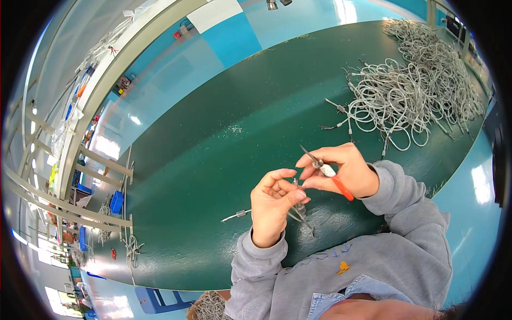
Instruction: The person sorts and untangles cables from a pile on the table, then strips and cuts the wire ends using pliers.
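Note:
My left hand [273, 205] is closed, its thumb and fingers pinching the end of a grey cable [300, 209] over the green table [213, 176]. Close beside it, my right hand [345, 168] grips pliers [328, 172] with a red handle, a white patch and a dark pointed metal tip aimed up and left. The right thumb and forefinger come near the cable end in the left fingers; whether they touch it I cannot tell. A cable end with a grey sleeve [240, 214] sticks out left of my left wrist.
A large heap of grey cables [416, 96] covers the table's far right. Whitish scraps [233, 129] lie mid-table. Along the left runs a metal frame [101, 90], with blue bins [117, 202] nearby. A blue stool [160, 300] and a box of cables [212, 306] stand below the near edge.

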